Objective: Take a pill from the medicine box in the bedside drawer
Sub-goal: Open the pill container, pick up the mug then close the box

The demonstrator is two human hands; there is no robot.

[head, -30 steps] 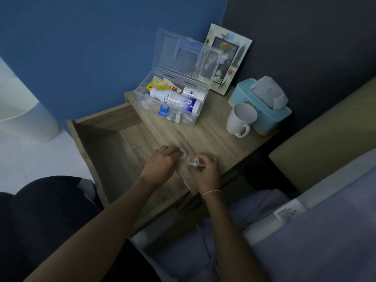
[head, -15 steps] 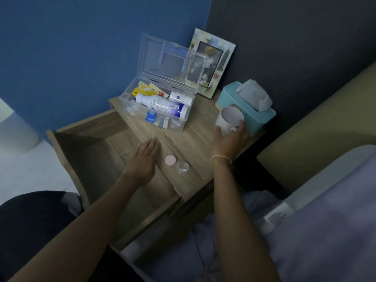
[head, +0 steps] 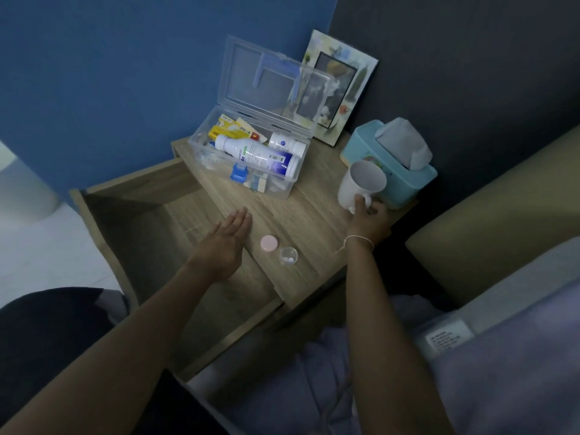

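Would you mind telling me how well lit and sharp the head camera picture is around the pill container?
Head view: dim and bluish overall, yet the small clear pill container and pink cap read clearly; wide-angle distortion bows the open drawer edges; the white mug in the right hand is slightly soft.

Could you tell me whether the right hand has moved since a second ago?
Yes. The right hand left the pill cup and went right to the mug by the tissue box.

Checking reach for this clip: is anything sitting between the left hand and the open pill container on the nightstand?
Only the pink lid lies between the left hand and the small open pill container. It is flat on the nightstand top, so the hand can likely pass over it. Nothing else intervenes.
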